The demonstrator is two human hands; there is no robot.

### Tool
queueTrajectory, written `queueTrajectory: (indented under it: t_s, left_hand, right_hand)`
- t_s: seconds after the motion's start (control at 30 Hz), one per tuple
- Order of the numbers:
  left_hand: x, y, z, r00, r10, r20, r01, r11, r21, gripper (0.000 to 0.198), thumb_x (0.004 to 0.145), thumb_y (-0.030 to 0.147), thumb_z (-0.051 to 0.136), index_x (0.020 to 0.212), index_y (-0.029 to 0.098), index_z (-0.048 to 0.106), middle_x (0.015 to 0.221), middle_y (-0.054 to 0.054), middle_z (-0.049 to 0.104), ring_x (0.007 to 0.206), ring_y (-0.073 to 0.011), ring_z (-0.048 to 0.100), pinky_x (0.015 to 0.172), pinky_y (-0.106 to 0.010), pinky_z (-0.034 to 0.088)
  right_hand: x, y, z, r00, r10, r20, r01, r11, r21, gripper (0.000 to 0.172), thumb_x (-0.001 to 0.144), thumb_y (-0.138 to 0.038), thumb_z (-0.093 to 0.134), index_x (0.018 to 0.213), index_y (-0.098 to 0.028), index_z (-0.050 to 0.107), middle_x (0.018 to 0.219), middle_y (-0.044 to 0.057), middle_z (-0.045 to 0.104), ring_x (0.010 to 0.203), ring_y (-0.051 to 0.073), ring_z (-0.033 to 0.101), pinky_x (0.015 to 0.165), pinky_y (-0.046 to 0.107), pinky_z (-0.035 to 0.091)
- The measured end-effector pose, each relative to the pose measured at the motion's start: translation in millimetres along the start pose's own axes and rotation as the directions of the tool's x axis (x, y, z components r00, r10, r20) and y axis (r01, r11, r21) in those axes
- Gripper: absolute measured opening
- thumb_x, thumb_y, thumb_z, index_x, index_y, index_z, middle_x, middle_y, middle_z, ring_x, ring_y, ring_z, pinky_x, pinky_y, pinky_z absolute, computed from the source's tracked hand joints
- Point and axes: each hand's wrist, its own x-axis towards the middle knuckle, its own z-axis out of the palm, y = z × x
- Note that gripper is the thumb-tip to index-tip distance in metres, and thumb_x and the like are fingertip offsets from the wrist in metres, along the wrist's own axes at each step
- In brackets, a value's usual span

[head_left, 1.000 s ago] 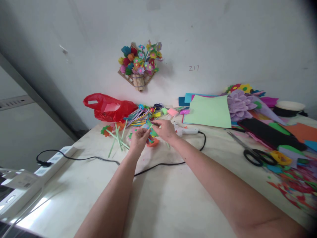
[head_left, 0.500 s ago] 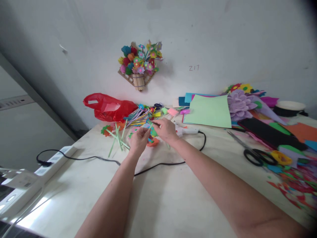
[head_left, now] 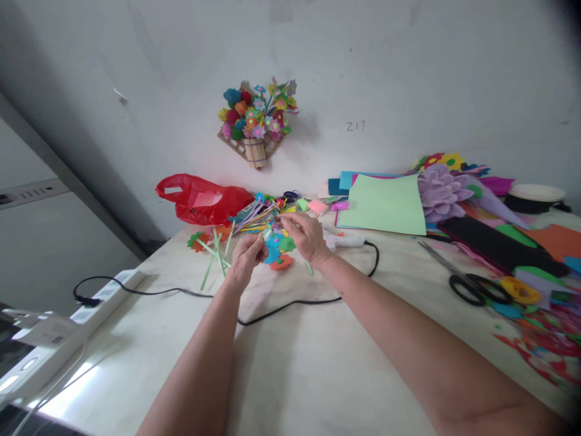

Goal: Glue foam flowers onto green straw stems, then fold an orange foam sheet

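My left hand [head_left: 246, 253] is closed, thumb and finger pinched on a pale green strip [head_left: 267, 232] whose tip sticks up. To its right, my right hand [head_left: 305, 235] is raised with its fingertips pressed together; what they hold, if anything, is too small to make out. Beneath and between the hands lie blue foam flowers [head_left: 273, 249] and an orange foam flower [head_left: 282, 263]. Several loose pale green strips [head_left: 216, 251] cross one another left of my left hand. A white glue gun [head_left: 345, 241] lies partly hidden behind my right wrist.
A black cord [head_left: 290, 303] runs across the table to a power strip [head_left: 102, 303] at left. A red plastic bag [head_left: 204, 203] stands behind. At right are green foam sheets [head_left: 388, 204], scissors [head_left: 469, 284] and colourful scraps [head_left: 535, 339]. A flower basket [head_left: 255, 151] hangs on the wall.
My hands have moved apart: the left went slightly left and down, the right slightly right. More of the blue flowers shows between them. The view has shifted slightly.
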Motion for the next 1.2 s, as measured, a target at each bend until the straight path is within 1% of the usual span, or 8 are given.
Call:
queueTrajectory:
  t_s: [0.13,0.27,0.47,0.67,0.83,0.97,1.07,1.2]
  left_hand:
    - [1,-1,-7.6,0.992,-0.071,0.106,0.090,0.979,-0.184,0.041,0.076,0.044,0.051,0.049,0.019,0.033,0.042,0.004,0.028,0.039,-0.0062,0.020,0.040,-0.022,0.009]
    - [2,-5,-12.8,0.960,-0.194,0.203,0.249,0.922,-0.295,0.037,0.068,0.040,0.053,0.048,0.019,0.031,0.042,0.006,0.022,0.038,-0.0051,0.016,0.039,-0.021,0.009]
    - [2,-10,-13.1,0.919,-0.242,0.311,0.331,0.902,-0.277,0.025,0.066,0.032,0.050,0.051,0.018,0.035,0.042,0.006,0.024,0.038,-0.0044,0.017,0.038,-0.018,0.012]
    - [0,-9,-8.9,0.915,-0.279,0.291,0.350,0.907,-0.232,0.025,0.066,0.032,0.049,0.052,0.018,0.034,0.042,0.006,0.024,0.038,-0.0040,0.018,0.038,-0.018,0.012]
    - [1,-15,-5.5,0.935,-0.230,0.270,0.270,0.955,-0.123,0.036,0.077,0.038,0.047,0.052,0.018,0.031,0.044,0.006,0.024,0.039,-0.0041,0.017,0.039,-0.019,0.011]
    - [1,-16,-3.5,0.977,-0.103,0.187,0.109,0.994,-0.026,0.039,0.080,0.041,0.050,0.053,0.017,0.035,0.046,0.005,0.031,0.042,-0.0052,0.026,0.041,-0.019,0.019]
    - [1,-13,-4.7,0.993,-0.103,0.058,0.102,0.995,0.015,0.038,0.081,0.046,0.049,0.058,0.017,0.042,0.047,0.004,0.035,0.043,-0.0058,0.028,0.041,-0.019,0.020]
    - [4,-11,-8.5,0.995,-0.101,-0.014,0.099,0.989,-0.105,0.035,0.080,0.045,0.051,0.062,0.018,0.041,0.045,0.006,0.033,0.040,-0.0052,0.024,0.039,-0.018,0.015]
  right_hand:
    - [6,4,0,0.980,0.148,0.136,-0.177,0.956,0.234,0.024,0.081,-0.033,0.053,0.094,-0.020,0.068,0.092,0.003,0.069,0.087,0.017,0.060,0.079,0.029,0.045]
    - [6,0,-1,0.889,0.201,0.413,-0.399,0.780,0.481,0.025,0.079,-0.032,0.054,0.094,-0.018,0.069,0.096,0.004,0.069,0.089,0.016,0.060,0.078,0.028,0.045]
    - [7,-4,2,0.847,0.217,0.485,-0.483,0.696,0.531,0.027,0.072,-0.042,0.062,0.081,-0.018,0.070,0.076,0.002,0.065,0.069,0.013,0.054,0.066,0.027,0.040]
    - [9,-1,3,0.883,0.227,0.412,-0.437,0.720,0.539,0.034,0.069,-0.040,0.066,0.094,-0.016,0.068,0.084,0.002,0.065,0.076,0.013,0.056,0.073,0.027,0.042]
    - [11,-8,1,0.948,0.033,0.316,-0.171,0.892,0.419,0.030,0.070,-0.035,0.067,0.096,-0.020,0.068,0.105,0.006,0.062,0.100,0.017,0.056,0.090,0.033,0.040]
    - [13,-19,1,0.962,-0.104,0.254,0.005,0.931,0.364,0.021,0.068,-0.028,0.070,0.087,-0.023,0.070,0.110,0.004,0.063,0.109,0.018,0.054,0.097,0.033,0.037]
    - [15,-15,1,0.995,0.008,0.099,-0.047,0.915,0.401,0.017,0.079,-0.032,0.057,0.081,-0.021,0.070,0.100,0.004,0.067,0.099,0.017,0.059,0.090,0.032,0.043]
    - [16,6,1,0.972,0.229,-0.043,-0.210,0.941,0.265,0.026,0.082,-0.032,0.050,0.073,-0.017,0.069,0.079,0.004,0.069,0.083,0.019,0.063,0.080,0.034,0.047]
